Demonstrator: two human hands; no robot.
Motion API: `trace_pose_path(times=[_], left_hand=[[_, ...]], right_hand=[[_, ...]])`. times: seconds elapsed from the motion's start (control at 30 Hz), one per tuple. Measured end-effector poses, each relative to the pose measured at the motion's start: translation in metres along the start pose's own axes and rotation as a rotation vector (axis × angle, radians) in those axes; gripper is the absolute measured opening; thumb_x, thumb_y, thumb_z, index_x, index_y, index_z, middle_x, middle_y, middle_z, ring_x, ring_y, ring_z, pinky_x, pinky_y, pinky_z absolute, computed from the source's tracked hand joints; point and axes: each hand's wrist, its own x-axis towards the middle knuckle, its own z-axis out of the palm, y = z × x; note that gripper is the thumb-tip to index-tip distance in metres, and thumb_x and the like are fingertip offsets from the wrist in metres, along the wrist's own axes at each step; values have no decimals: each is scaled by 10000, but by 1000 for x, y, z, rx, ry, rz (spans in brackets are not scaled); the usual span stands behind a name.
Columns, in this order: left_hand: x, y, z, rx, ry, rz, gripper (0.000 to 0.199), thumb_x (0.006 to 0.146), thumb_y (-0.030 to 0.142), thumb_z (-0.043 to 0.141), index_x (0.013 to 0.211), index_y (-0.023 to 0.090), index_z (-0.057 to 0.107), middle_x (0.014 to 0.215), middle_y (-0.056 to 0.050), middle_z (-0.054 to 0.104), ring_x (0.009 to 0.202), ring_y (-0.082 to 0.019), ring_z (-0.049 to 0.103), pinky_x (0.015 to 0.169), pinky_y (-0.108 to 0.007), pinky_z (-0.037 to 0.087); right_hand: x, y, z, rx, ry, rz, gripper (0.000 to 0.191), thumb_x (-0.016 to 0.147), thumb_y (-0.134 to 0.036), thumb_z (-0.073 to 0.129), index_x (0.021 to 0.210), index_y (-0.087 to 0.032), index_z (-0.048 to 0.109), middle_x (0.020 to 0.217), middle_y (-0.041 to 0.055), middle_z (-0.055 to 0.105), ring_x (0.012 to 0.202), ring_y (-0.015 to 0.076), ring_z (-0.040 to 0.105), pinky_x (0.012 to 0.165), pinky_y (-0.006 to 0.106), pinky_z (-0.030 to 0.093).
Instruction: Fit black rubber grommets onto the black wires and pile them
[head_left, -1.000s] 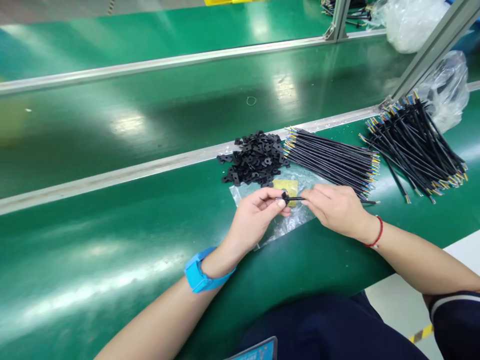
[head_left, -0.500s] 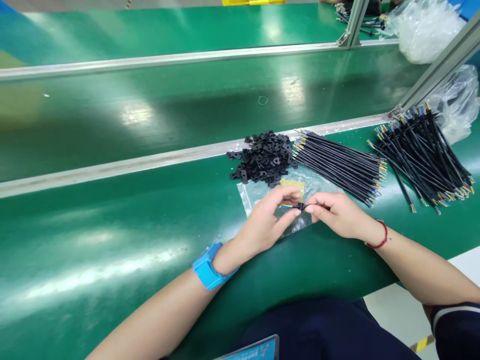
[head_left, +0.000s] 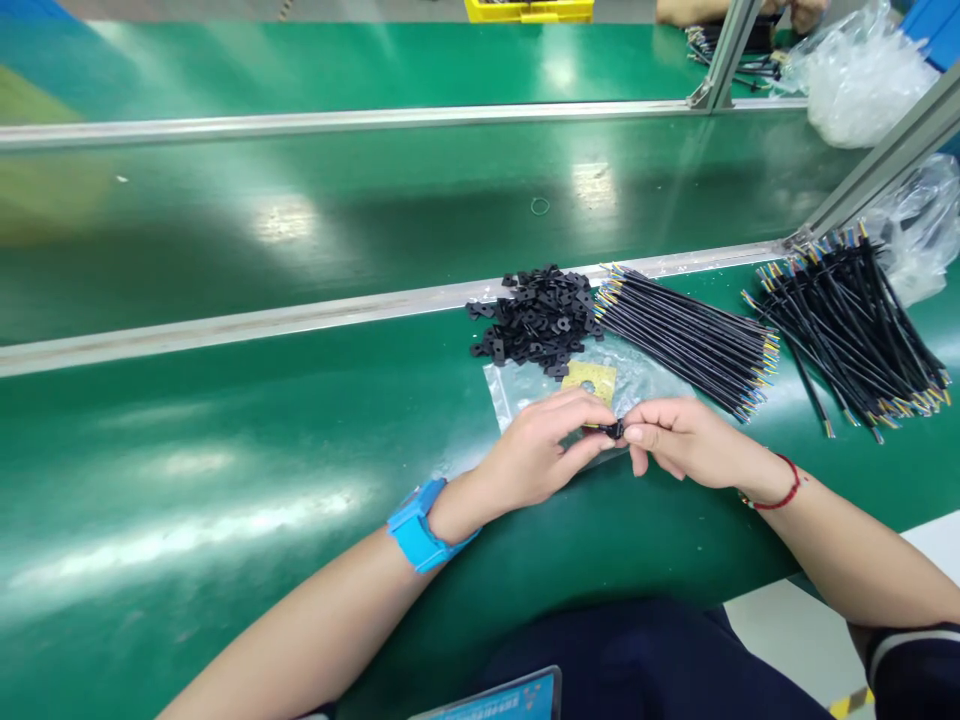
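Faces the near edge of the green bench (head_left: 375,400) in a dark shirt (head_left: 637,650), with a broad stretch of bench at left and a narrower strip between shirt and hands. Slants both forearms inward. Pinches a black cable end (head_left: 615,430) with thumb and fingers of left hand (head_left: 551,450) and right hand (head_left: 679,445) alike, nearly touching fingertips over a clear plastic bag (head_left: 517,390). Has, just beyond, a yellow pad (head_left: 606,378), then a pile of small black parts (head_left: 540,318), with a row of black cables (head_left: 690,338) beside it and a looser cable bundle (head_left: 847,330) farther right. Ends at a metal rail (head_left: 375,303), with a slanting post (head_left: 881,160) at right and a green surface (head_left: 412,190) past it.
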Motion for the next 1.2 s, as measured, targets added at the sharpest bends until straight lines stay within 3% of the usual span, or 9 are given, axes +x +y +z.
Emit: trace_pose_path(times=[0.1,0.27,0.37,0.53,0.67,0.77,0.9,1.07,1.2], left_hand=[[2,-7,0,-36,19,-25,190,828,230,563,1015,198,576,911,-55,639,826,-165,599,749,-303,484],[10,-31,-24,148,397,-268,373,793,268,601,1144,208,489,960,-47,528,797,-177,543,747,-348,456],[11,-49,-43,408,483,-366,334,744,277,658,1047,207,536,871,-42,472,859,-253,513,768,-395,391],[3,-74,-49,611,352,-295,141,768,232,595,902,216,552,712,-20,424,730,-241,490,666,-361,355],[2,-77,-46,663,366,-283,103,775,195,543,871,212,576,714,-30,467,660,-207,478,623,-338,354],[5,-67,-44,635,422,-307,187,804,232,504,969,203,585,801,-49,528,715,-211,520,649,-337,398],[8,-54,-33,314,434,-329,278,777,267,553,1045,190,551,858,-27,565,740,-167,562,711,-310,466],[9,-49,-14,-181,342,-351,192,713,296,631,851,174,574,769,-1,543,685,-136,559,652,-283,490],[11,-46,-11,-570,268,-451,237,707,291,654,879,158,558,672,13,586,621,-118,581,647,-275,500]], right_hand=[[0,-1,-8,-115,80,-10,301,923,-340,405,753,-173,589,646,-16,647,417,65,465,459,204,364],[-17,27,-77,-843,1035,-21,234,903,-329,443,917,-176,620,887,95,662,780,200,592,692,316,407],[-34,64,-132,-1022,1410,60,282,916,-361,414,929,-169,620,890,141,632,802,236,544,683,357,368],[-44,106,-167,-1087,1388,137,253,885,-379,483,881,-176,632,852,146,615,792,234,484,691,383,351],[-31,90,-142,-1050,1363,98,244,901,-283,451,1051,-151,590,990,165,592,904,245,489,789,404,385],[-7,72,-109,-1018,1106,-58,229,902,-244,431,1045,-158,587,977,117,601,922,230,515,812,381,412],[28,65,-71,-1077,661,-70,258,869,-292,514,1070,-158,605,1012,111,606,925,243,516,817,373,414],[38,68,-65,-1055,672,55,173,872,-236,486,906,-158,636,883,100,610,852,231,525,790,343,417],[28,67,-70,-1014,701,-1,133,838,-191,483,828,-161,612,848,92,619,825,228,548,778,350,429]])
